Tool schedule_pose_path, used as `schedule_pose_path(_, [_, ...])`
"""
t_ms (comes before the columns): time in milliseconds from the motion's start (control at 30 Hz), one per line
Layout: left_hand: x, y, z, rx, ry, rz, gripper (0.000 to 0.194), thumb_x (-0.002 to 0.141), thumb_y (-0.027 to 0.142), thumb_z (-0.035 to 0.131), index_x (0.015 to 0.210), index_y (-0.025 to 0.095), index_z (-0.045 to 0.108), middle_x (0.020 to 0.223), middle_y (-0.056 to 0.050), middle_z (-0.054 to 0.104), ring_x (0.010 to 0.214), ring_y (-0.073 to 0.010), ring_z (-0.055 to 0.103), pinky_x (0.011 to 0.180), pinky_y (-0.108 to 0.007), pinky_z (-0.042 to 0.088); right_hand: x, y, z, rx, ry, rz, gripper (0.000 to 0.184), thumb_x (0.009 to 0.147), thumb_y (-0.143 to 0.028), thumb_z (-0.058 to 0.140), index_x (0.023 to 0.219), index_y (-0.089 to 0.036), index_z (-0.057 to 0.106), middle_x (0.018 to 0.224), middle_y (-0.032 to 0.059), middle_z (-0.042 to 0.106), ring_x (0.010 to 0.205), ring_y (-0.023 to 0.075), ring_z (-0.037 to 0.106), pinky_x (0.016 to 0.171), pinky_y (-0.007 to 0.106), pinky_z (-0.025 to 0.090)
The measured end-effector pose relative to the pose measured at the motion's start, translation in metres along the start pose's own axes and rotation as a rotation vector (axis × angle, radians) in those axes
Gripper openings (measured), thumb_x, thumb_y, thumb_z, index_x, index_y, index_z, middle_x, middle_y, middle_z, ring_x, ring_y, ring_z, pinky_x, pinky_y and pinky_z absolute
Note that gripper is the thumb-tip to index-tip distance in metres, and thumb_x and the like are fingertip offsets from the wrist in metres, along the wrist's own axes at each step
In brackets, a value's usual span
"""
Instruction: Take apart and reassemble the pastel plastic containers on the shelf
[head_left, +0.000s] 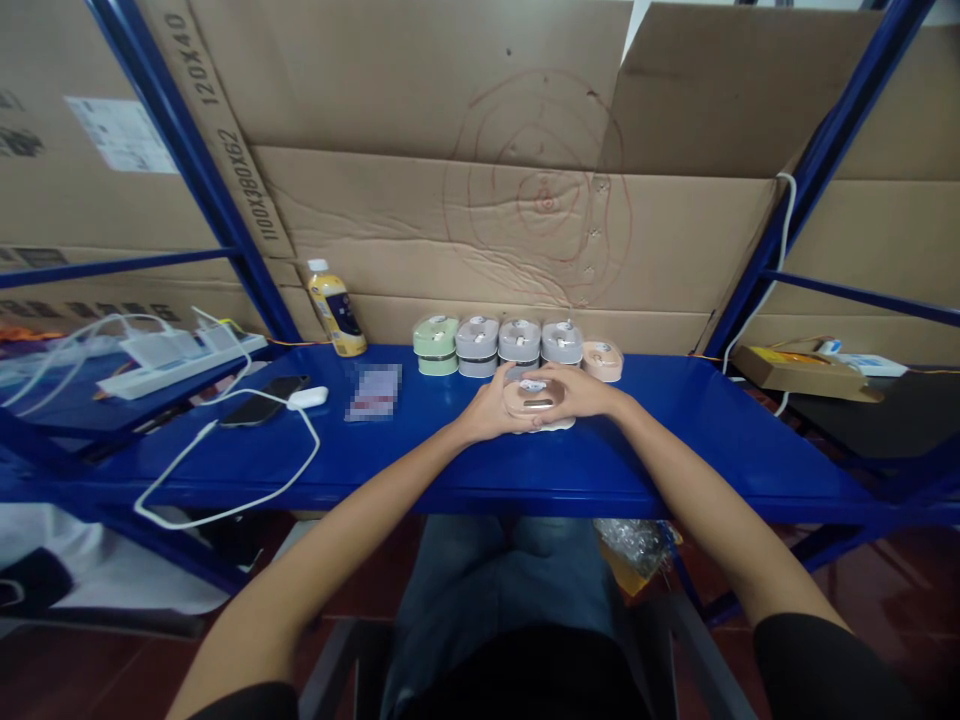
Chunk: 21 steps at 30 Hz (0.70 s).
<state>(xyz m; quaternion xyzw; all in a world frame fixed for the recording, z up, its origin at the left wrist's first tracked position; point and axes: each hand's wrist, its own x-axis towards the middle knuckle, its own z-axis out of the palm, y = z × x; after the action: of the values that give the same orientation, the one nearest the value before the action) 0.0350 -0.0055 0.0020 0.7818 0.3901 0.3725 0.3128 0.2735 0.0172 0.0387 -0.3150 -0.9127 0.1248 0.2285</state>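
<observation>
- L hand (489, 410) & R hand (579, 390) on a peach round container (531, 397), one each side
- Fingers (517, 378) of both hands curled over it, tips close together, gripping it btwn them, not spread wide
- Container is held low over counter, middle of front area; pale white piece (556, 425) just under it, can't tell what
- Counter (712, 450) is blue-painted steel
- Just behind hands: row of round containers: green one (435, 345), 3 grey (519, 340), peach one (602, 360), side by side
- Left of hands: blurred card (373, 392), white earbud case (307, 397) touching black phone (262, 400), white cable (225, 500), power strip (180, 367)
- Back left: yellow bottle (336, 310), upright
- Behind all: cardboard sheets (450, 230) w/ red hand-drawn circles
</observation>
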Motion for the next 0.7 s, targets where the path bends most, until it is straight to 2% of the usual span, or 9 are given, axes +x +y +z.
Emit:
schedule_pose_path(233, [0.004,-0.003,-0.004,0.080,0.013,0.045,0.116,0.061,0.061,0.092,0.152,0.018,0.036,0.131,-0.020,0.068,0.125,-0.0432,0.065,0.102,-0.058,0.055,0.003,0.011,0.006,0.157,-0.010,0.032,0.086,0.069,-0.053,0.090,0.146,-0.031,0.059,0.147,0.0075,0.063,0.134,0.0323,0.060,0.116,0.052,0.044])
schedule_pose_path(400, [0.004,-0.012,-0.005,0.185,-0.077,0.127,0.117,0.060,0.062,0.092,0.153,0.020,0.036,0.146,-0.020,0.059,0.135,-0.0437,0.057,0.107,-0.056,0.051,0.000,0.012,0.009,0.036,-0.033,-0.019,0.093,0.067,-0.055,0.091,0.149,-0.028,0.056,0.134,0.0107,0.067,0.122,0.0332,0.064,0.107,0.053,0.050])
schedule_pose_path(500, [0.004,-0.020,-0.005,0.254,-0.096,0.159,0.117,0.063,0.065,0.090,0.155,0.020,0.034,0.150,-0.021,0.054,0.139,-0.0435,0.052,0.110,-0.056,0.048,-0.004,0.009,0.010,-0.025,-0.044,0.004,0.097,0.066,-0.059,0.091,0.150,-0.027,0.055,0.125,0.0113,0.068,0.114,0.0335,0.066,0.102,0.053,0.053])
schedule_pose_path(600, [0.002,-0.027,-0.007,0.293,-0.128,0.149,0.119,0.065,0.066,0.087,0.158,0.019,0.030,0.145,-0.021,0.056,0.138,-0.0412,0.053,0.111,-0.057,0.045,-0.018,0.004,0.005,-0.074,-0.045,0.075,0.097,0.068,-0.063,0.088,0.151,-0.028,0.054,0.128,0.0124,0.067,0.116,0.0352,0.065,0.102,0.053,0.052])
schedule_pose_path(700, [0.001,-0.026,-0.008,0.287,-0.143,0.148,0.116,0.068,0.063,0.086,0.159,0.020,0.029,0.135,-0.017,0.062,0.129,-0.0363,0.058,0.112,-0.054,0.045,-0.055,-0.004,-0.010,-0.146,-0.022,0.188,0.096,0.074,-0.069,0.080,0.154,-0.026,0.049,0.132,0.0154,0.065,0.121,0.0384,0.063,0.103,0.054,0.052])
